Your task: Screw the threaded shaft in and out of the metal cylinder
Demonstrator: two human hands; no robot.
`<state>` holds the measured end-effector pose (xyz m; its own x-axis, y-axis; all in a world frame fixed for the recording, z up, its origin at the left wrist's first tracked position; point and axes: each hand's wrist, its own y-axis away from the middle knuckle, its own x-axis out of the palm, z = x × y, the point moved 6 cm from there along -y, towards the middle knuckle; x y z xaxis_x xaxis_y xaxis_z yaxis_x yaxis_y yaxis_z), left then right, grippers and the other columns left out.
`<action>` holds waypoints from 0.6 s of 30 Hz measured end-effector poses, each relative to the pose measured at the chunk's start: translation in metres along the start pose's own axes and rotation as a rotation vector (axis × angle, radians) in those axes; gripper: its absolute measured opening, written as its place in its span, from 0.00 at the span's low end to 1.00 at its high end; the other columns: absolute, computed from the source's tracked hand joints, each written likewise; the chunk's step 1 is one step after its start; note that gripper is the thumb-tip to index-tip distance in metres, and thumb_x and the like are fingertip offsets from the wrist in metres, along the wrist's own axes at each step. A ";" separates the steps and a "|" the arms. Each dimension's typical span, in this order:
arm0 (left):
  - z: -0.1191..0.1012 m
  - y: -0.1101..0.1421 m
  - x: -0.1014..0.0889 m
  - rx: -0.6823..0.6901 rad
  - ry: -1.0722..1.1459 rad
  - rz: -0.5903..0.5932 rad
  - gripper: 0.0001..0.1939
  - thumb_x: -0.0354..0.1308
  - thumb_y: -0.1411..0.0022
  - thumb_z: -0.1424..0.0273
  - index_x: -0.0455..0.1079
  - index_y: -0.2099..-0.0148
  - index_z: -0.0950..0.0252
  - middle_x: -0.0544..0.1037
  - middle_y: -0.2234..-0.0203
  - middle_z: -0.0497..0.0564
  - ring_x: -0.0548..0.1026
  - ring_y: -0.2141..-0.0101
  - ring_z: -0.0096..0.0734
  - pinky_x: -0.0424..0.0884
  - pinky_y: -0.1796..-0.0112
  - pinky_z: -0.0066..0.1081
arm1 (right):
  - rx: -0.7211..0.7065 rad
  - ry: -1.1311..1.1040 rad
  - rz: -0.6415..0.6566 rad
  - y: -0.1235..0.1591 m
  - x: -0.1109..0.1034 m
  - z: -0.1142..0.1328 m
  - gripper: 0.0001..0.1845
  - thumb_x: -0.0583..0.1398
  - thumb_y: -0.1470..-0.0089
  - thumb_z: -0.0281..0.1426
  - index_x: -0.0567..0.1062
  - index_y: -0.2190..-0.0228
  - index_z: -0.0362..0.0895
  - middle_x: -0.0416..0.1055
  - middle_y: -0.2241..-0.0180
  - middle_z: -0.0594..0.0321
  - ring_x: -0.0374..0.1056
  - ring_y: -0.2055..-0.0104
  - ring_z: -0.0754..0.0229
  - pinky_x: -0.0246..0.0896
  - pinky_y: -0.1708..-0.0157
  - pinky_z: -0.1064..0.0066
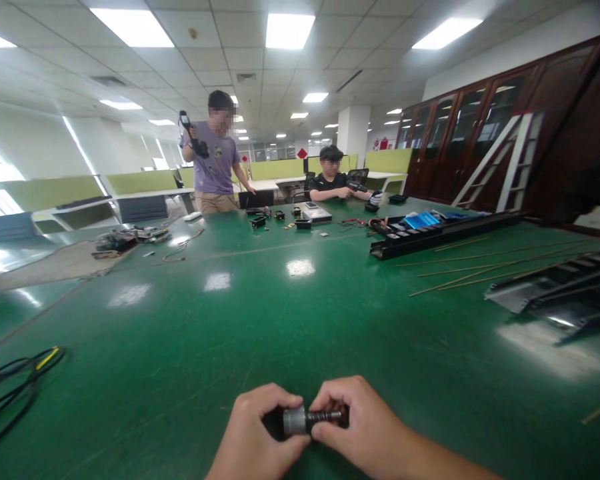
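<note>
Low in the head view, both my hands meet over the green table point(300, 320). My left hand point(255, 433) is closed round the grey cylindrical end of a small metal part point(305, 421). My right hand point(360, 427) pinches the dark threaded shaft that sticks out of that part. The part lies level between the two hands, just above the table's near edge. My palms hide its far ends.
Black cables point(15, 383) lie at the left. A long black rail point(440, 237), thin rods point(480, 270) and a dark metal tray point(555, 293) lie at the right. Small parts point(290, 217) sit at the far side, where two people are; the one standing point(215, 160) holds up a tool.
</note>
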<state>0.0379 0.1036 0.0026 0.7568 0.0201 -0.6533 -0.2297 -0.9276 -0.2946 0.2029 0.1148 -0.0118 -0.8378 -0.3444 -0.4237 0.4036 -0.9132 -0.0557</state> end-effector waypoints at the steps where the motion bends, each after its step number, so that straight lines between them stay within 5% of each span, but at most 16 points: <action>1: 0.000 0.000 0.000 0.007 0.000 -0.009 0.14 0.69 0.56 0.76 0.78 0.65 0.58 0.82 0.70 0.43 0.80 0.67 0.32 0.72 0.63 0.27 | -0.002 0.008 -0.002 0.000 0.000 0.001 0.05 0.64 0.57 0.25 0.79 0.73 0.41 0.72 0.77 0.66 0.65 0.74 0.64 0.54 0.73 0.76; 18: -0.006 0.000 -0.001 0.051 -0.002 -0.015 0.12 0.69 0.56 0.75 0.78 0.66 0.58 0.82 0.72 0.44 0.80 0.70 0.31 0.72 0.67 0.25 | 0.000 -0.004 -0.004 0.001 -0.002 0.000 0.04 0.64 0.56 0.25 0.79 0.73 0.41 0.72 0.77 0.66 0.64 0.74 0.65 0.54 0.73 0.76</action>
<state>0.0406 0.1013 0.0074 0.7591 0.0347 -0.6500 -0.2491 -0.9071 -0.3393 0.2050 0.1146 -0.0110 -0.8411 -0.3414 -0.4195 0.4001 -0.9146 -0.0579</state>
